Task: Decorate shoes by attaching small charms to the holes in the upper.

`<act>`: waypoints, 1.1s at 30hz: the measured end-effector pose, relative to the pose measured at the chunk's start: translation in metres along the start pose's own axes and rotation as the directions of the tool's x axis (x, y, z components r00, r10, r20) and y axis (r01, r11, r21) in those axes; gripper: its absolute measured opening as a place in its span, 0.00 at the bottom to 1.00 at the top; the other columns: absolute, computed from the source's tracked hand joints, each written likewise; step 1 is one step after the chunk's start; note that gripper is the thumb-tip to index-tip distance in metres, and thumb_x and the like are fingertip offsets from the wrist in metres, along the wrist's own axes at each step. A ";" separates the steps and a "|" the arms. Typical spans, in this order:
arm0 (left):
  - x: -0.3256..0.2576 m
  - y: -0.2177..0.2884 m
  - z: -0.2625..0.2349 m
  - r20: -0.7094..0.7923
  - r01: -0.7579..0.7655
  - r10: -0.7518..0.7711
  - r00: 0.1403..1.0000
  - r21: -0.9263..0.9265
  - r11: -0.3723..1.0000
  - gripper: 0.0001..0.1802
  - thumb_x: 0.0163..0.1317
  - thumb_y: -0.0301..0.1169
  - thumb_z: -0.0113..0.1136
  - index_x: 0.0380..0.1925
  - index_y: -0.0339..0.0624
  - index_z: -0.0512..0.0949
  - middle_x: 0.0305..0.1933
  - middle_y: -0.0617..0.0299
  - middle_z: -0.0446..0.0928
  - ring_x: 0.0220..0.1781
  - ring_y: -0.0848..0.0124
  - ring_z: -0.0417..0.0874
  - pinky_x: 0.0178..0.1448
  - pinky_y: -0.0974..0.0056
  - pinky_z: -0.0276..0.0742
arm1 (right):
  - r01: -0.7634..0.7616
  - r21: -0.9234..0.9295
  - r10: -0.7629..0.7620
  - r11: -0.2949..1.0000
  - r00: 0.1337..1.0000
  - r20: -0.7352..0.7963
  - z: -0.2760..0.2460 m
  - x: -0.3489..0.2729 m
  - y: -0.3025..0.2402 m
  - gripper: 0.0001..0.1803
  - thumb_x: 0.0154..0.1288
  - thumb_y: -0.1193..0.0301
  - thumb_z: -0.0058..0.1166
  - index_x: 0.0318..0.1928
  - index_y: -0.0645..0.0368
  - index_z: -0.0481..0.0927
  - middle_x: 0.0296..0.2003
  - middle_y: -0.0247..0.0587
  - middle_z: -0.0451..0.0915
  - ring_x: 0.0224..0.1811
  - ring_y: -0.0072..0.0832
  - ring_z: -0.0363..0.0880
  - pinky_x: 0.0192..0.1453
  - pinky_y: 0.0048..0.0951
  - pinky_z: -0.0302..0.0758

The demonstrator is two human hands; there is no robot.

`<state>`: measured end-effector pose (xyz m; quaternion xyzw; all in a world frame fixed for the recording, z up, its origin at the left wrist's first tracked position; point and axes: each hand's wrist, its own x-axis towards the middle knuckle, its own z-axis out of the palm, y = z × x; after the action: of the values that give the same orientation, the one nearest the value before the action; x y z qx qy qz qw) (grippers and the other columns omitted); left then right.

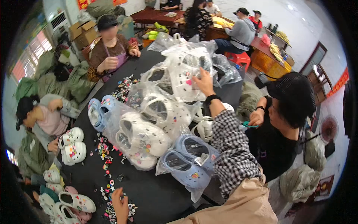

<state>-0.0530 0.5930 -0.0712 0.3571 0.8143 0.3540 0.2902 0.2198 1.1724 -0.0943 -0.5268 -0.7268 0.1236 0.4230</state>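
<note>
Head view, right hand [204,84] on white clogs [181,80], grip unclear, lengthwise near to far

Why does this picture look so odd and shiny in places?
In the head view, a wide fisheye lens makes the room lean outward toward a black, rounded rim; in the same view, the clear bags throw back pale glints, the window at left looks washed out, and the white wall shows a bright spot.
</note>
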 end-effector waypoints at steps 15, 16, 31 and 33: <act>-0.050 0.005 0.012 0.144 0.072 -0.062 0.988 -0.062 0.996 0.15 0.65 0.24 0.52 0.52 0.36 0.72 0.50 0.56 0.71 0.50 0.65 0.74 0.54 0.66 0.69 | 0.379 0.252 -0.277 0.890 0.890 -0.362 -0.001 -0.019 -0.139 0.10 0.51 0.78 0.56 0.37 0.55 0.80 0.40 0.41 0.76 0.38 0.40 0.78 0.41 0.38 0.75; -0.051 0.004 0.010 0.140 0.075 -0.067 0.988 -0.057 0.996 0.15 0.65 0.24 0.52 0.52 0.36 0.72 0.50 0.56 0.71 0.50 0.65 0.74 0.54 0.66 0.69 | 0.372 0.241 -0.307 0.896 0.913 -0.268 0.002 -0.016 -0.148 0.12 0.50 0.76 0.59 0.37 0.54 0.80 0.42 0.39 0.76 0.40 0.40 0.78 0.43 0.37 0.76; -0.125 -0.023 -0.036 -0.079 0.035 -0.026 0.997 0.115 0.993 0.17 0.68 0.34 0.50 0.50 0.35 0.76 0.50 0.50 0.76 0.54 0.58 0.74 0.58 0.57 0.68 | 0.263 0.159 -0.213 0.951 0.937 -0.276 0.051 -0.073 -0.156 0.33 0.50 0.78 0.57 0.61 0.59 0.69 0.64 0.64 0.58 0.64 0.56 0.61 0.67 0.46 0.59; -0.144 -0.017 -0.035 -0.152 0.166 -0.156 0.976 0.057 0.984 0.16 0.68 0.34 0.50 0.50 0.36 0.76 0.50 0.49 0.76 0.56 0.57 0.73 0.63 0.57 0.63 | 0.257 0.073 -0.239 0.964 0.952 -0.193 0.046 -0.094 -0.151 0.35 0.55 0.72 0.57 0.65 0.60 0.64 0.65 0.61 0.58 0.68 0.53 0.56 0.69 0.50 0.55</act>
<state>-0.0018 0.4580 -0.0321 0.2726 0.8715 0.3262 0.2446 0.0940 1.0403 -0.0740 -0.4191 -0.7384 0.0560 0.5253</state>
